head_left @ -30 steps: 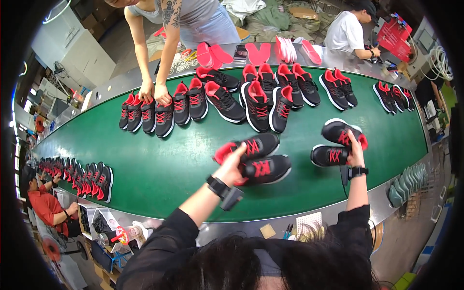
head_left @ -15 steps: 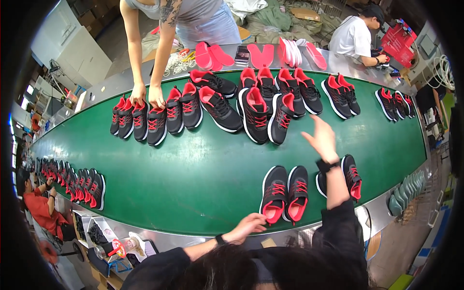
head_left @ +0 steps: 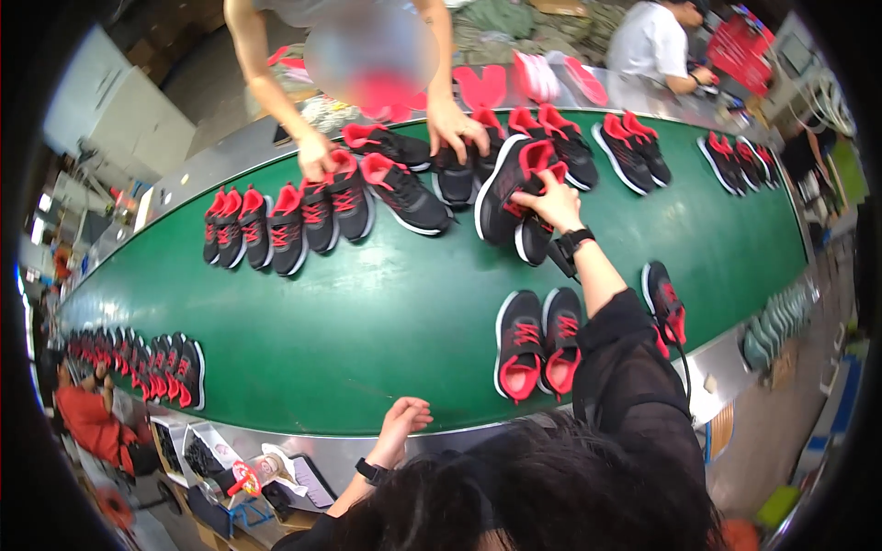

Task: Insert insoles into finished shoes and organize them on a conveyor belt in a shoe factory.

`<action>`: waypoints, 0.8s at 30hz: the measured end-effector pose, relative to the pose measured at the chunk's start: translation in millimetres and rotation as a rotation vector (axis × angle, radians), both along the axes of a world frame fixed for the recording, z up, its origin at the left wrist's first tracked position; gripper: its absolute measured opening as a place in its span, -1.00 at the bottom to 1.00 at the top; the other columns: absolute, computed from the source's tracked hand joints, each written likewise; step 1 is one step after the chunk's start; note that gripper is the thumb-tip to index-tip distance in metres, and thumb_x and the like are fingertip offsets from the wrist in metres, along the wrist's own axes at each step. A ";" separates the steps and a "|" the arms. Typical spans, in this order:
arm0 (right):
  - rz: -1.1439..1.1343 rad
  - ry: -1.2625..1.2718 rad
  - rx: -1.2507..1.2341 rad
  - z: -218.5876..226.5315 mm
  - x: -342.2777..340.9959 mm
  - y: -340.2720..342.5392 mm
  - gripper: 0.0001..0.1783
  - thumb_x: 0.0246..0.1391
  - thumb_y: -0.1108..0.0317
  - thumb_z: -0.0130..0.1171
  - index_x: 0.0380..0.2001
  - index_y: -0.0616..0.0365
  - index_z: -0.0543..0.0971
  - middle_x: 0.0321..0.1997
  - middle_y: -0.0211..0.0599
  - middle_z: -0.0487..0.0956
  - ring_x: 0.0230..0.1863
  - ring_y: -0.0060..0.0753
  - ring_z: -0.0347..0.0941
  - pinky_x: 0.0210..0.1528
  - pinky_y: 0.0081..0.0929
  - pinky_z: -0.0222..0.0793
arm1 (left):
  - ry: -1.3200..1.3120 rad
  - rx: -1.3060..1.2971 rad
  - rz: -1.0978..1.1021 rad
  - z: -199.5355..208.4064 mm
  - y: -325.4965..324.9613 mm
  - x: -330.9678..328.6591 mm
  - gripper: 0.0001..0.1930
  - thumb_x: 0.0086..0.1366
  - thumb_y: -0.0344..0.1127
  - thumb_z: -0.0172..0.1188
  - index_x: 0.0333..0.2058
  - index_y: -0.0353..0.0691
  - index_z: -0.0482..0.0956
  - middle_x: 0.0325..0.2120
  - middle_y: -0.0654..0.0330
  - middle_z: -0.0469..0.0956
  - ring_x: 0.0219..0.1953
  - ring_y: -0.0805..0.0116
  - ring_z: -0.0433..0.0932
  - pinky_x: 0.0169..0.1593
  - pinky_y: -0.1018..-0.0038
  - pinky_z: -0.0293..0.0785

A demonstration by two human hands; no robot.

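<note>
My right hand [head_left: 548, 200] reaches far across the green conveyor belt [head_left: 367, 312] and grips a black and red sneaker [head_left: 505, 184] lying on its side. My left hand [head_left: 404, 424] rests at the belt's near edge, fingers loosely curled, holding nothing. A pair of black and red sneakers [head_left: 537, 342] stands on the belt just in front of me, with another sneaker [head_left: 665, 303] beside my right sleeve. Across the belt, another person's hands [head_left: 455, 127] touch sneakers in the far row.
Rows of black and red sneakers [head_left: 285, 225] line the far side of the belt, and more sneakers [head_left: 138, 363] crowd its left end. Red insoles [head_left: 482, 84] lie on the far metal ledge. A second person [head_left: 657, 41] works at the far right. A tape dispenser [head_left: 243, 477] sits at lower left.
My right hand moved from above the near pair to the far row and took hold of a sneaker. My left hand stayed at the near edge. The sneakers drifted along the belt.
</note>
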State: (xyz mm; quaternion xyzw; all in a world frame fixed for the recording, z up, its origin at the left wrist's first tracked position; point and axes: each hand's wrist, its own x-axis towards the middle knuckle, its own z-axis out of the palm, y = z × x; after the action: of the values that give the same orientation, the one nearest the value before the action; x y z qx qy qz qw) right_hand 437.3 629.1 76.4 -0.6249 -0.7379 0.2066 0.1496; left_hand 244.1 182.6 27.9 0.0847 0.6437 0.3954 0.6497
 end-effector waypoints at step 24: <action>-0.744 -0.010 0.266 -87.2 411.9 -85.7 -0.50 0.00 0.10 0.19 -0.06 0.22 0.56 0.08 0.05 0.54 0.12 0.02 0.47 0.07 -0.22 0.36 | 0.993 0.210 -0.105 11.5 22.0 -12.4 -0.83 0.22 -0.28 0.18 -0.32 -0.27 0.58 -0.41 0.16 0.54 -0.33 0.33 0.53 -0.21 0.38 0.46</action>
State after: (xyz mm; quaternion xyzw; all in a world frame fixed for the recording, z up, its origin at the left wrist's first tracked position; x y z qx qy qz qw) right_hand 849.3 543.4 -10.7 -0.8256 -0.4822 0.0378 0.2904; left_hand 231.7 204.6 39.5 0.3596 0.8265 0.3367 0.2722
